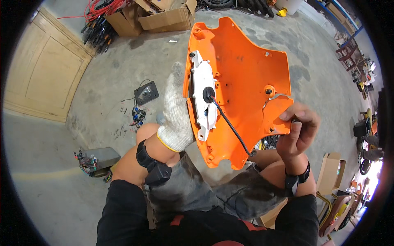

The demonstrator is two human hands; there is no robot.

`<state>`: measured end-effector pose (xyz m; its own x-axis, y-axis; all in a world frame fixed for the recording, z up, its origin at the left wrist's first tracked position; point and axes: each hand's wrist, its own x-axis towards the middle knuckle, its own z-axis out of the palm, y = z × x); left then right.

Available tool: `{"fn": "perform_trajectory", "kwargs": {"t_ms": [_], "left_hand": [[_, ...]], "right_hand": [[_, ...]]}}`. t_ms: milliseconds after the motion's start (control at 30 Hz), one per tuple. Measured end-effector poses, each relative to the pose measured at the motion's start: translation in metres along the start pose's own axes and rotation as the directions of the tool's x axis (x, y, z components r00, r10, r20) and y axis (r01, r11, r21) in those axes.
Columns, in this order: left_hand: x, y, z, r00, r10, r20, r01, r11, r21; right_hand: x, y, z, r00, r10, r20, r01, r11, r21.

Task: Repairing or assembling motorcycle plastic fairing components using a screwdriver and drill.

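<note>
An orange plastic fairing panel (250,69) is held up over my lap, its hollow inner side facing me. A white lamp housing (201,82) is mounted along its left part, and a black cable (232,127) hangs from the housing's round black plug. My left hand (176,106), in a white knit glove, grips the panel's left edge; some of its fingers are hidden behind. At the lower right corner is my bare right hand (301,131), fingers curled together and touching the panel. Something small and dark shows between its fingertips, too small to name.
On the floor lie a black square lamp (146,93) and several small connectors (138,117). A grey metal box (104,158) with wires is at the left. Cardboard boxes (166,20) stand at the far side, and an open carton (330,174) is to the right.
</note>
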<state>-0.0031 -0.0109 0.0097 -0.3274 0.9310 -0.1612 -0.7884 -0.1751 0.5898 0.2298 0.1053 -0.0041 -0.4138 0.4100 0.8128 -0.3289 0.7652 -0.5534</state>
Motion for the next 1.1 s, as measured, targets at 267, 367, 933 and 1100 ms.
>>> {"fn": "perform_trajectory", "kwargs": {"t_ms": [267,367,933,1100], "left_hand": [[-0.005,0.005,0.004,0.999,-0.026,-0.03,0.025,0.998,-0.052],[-0.007,0.007,0.002,0.999,-0.046,0.03,0.049,0.989,-0.141],[-0.014,0.006,-0.01,0.998,-0.06,-0.014,0.062,0.951,0.304],[-0.01,0.006,-0.008,1.0,0.008,-0.024,-0.002,0.969,0.247]], "right_hand": [[-0.001,0.002,-0.006,0.999,-0.049,-0.019,0.049,0.999,-0.005],[-0.001,0.004,-0.007,0.998,-0.009,-0.056,0.01,1.0,0.022],[-0.002,0.01,-0.001,0.987,0.12,-0.104,-0.098,0.975,0.198],[0.0,0.011,-0.003,0.98,0.189,-0.055,-0.178,0.97,0.169]]}}
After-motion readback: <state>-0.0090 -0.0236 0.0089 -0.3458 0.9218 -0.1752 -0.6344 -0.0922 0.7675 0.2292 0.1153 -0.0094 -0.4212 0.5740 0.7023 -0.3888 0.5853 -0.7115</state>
